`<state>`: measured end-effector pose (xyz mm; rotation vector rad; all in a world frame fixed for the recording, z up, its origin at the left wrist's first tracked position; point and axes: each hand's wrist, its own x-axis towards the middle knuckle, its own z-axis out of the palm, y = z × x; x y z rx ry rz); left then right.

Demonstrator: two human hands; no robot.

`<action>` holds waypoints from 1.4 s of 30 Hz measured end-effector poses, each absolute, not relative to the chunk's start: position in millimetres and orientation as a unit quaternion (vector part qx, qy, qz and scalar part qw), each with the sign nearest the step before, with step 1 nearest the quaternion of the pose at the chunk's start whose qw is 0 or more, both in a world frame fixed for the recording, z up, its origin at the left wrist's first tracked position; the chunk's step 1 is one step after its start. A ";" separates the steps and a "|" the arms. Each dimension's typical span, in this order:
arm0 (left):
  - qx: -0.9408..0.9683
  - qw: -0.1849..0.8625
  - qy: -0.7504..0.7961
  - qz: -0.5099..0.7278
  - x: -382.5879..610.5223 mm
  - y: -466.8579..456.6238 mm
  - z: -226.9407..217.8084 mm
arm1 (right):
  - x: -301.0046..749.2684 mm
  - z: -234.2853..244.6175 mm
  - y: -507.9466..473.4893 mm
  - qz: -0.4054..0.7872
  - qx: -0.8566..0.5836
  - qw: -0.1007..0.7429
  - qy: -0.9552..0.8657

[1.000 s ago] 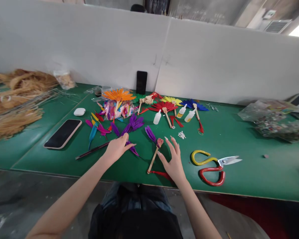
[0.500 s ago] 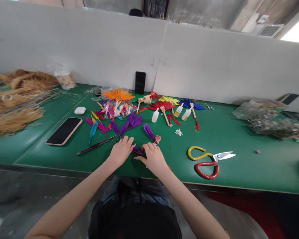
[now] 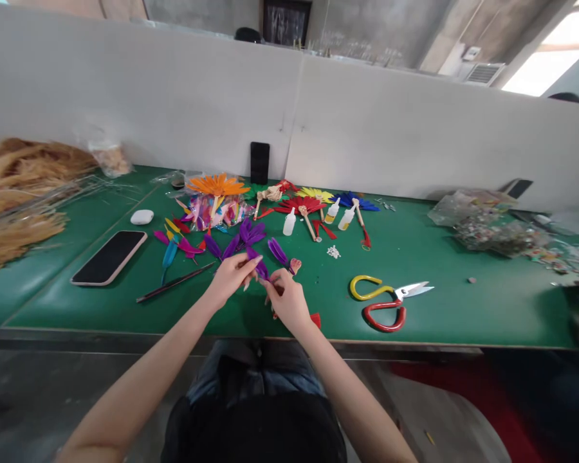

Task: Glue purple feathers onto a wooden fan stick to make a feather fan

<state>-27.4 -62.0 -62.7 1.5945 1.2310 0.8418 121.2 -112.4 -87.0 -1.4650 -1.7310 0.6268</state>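
Between my hands a purple feather (image 3: 258,262) is raised a little off the green table. My left hand (image 3: 232,278) pinches its upper part, and the fingers of my right hand (image 3: 287,297) are closed on its lower end. Just beyond lie a purple feather on a small pale, red-edged piece (image 3: 294,265) and a cluster of loose purple feathers (image 3: 251,233). A dark, thin tool (image 3: 174,283) rests left of my left hand. A red tassel (image 3: 315,319) pokes out beside my right wrist.
Scissors (image 3: 388,302) with yellow and red handles lie open at right. Glue bottles (image 3: 289,222), white beads (image 3: 334,252) and feather fans (image 3: 219,185) spread behind my hands. A phone (image 3: 110,258) and tan fibre (image 3: 24,225) are at left, plastic bags (image 3: 482,222) far right.
The purple feather has come up off the table, now held by both hands, which have drawn closer together. The whole view has shifted slightly to the right.
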 end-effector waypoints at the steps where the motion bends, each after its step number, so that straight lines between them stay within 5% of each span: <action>1: 0.664 0.456 0.486 0.339 -22.7 -55.7 -56.9 | 126.3 -86.4 -112.1 0.257 -0.573 0.402 -0.666; 8: 0.723 0.407 0.470 0.302 13.1 14.4 -44.2 | 189.2 -91.8 -113.6 0.180 -0.642 0.490 -0.562; 22: 0.752 0.371 0.489 0.241 45.8 39.9 -78.0 | 184.9 -111.7 -104.6 0.058 -0.635 0.275 -0.720; 34: 0.761 0.341 0.506 0.220 38.5 47.2 -85.0 | 186.9 -114.7 -105.1 0.056 -0.639 0.236 -0.730; 42: 0.726 0.415 0.504 0.216 37.4 48.9 -80.3 | 186.5 -113.5 -105.7 0.056 -0.635 0.228 -0.736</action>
